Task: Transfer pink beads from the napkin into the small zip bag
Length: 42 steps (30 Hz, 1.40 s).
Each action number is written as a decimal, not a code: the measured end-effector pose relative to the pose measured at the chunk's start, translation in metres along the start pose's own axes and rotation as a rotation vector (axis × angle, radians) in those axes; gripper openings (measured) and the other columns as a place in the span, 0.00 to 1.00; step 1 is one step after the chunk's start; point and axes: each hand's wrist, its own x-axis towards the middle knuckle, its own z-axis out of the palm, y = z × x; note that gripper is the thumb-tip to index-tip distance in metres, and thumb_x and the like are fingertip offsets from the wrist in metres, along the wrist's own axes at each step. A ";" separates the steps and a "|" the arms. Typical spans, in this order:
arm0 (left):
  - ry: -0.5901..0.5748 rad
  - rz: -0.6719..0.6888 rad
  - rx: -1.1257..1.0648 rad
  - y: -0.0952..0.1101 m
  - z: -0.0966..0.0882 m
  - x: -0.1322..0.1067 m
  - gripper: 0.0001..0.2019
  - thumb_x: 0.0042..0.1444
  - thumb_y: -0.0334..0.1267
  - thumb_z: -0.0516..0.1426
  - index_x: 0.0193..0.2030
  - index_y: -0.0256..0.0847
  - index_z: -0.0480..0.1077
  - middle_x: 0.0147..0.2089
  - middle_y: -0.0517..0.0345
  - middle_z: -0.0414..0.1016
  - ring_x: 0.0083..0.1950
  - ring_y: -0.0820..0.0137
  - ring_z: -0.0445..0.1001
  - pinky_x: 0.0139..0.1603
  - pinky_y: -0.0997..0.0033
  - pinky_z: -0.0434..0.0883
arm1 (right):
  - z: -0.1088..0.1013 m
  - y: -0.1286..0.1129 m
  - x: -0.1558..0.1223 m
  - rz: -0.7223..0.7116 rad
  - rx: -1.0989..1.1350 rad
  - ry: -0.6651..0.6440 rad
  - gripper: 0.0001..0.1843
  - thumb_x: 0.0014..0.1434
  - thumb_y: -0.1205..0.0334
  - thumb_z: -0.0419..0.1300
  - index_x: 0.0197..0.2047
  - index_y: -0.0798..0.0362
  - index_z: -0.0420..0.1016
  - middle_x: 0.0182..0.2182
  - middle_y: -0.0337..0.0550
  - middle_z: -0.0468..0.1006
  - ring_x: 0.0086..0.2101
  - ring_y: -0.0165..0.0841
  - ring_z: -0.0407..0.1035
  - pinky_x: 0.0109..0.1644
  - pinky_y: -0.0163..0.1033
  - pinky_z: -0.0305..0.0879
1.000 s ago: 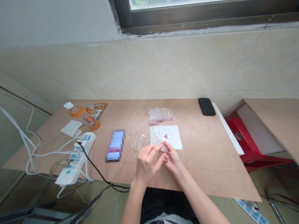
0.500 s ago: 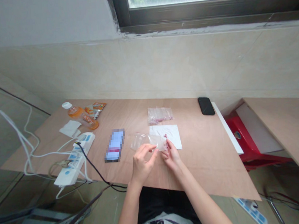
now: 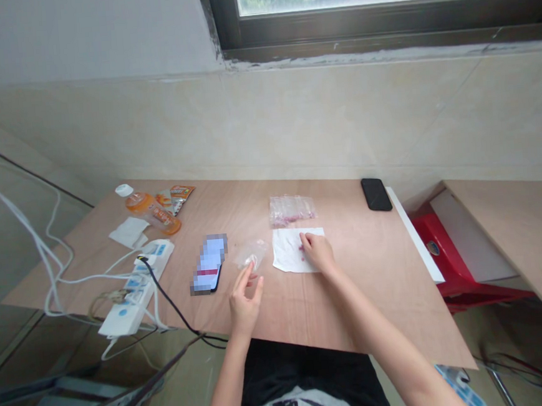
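Clear plastic bag (image 3: 251, 253) lies on the table (image 3: 376, 295), just left of the white paper sheet (image 3: 288, 251); thin film, very light, soft, likely slippery, so take it by the edge. Left hand (image 3: 245, 305) is loosely open, fingertips at the bag's near corner. Right hand (image 3: 319, 253) rests on the paper beside small pink beads (image 3: 301, 246); can't tell if pinching one. Beads are tiny, may roll.

Right hand (image 3: 319, 253) rests on white paper (image 3: 287, 252), left hand (image 3: 245, 306) just below a clear bag (image 3: 251, 253).
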 end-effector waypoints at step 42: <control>-0.022 0.023 0.670 -0.012 0.019 0.053 0.30 0.52 0.45 0.57 0.60 0.36 0.57 0.54 0.43 0.69 0.55 0.55 0.66 0.53 0.57 0.62 | 0.001 0.002 -0.004 -0.054 0.024 0.253 0.22 0.64 0.49 0.43 0.28 0.53 0.69 0.27 0.43 0.73 0.28 0.30 0.68 0.28 0.31 0.54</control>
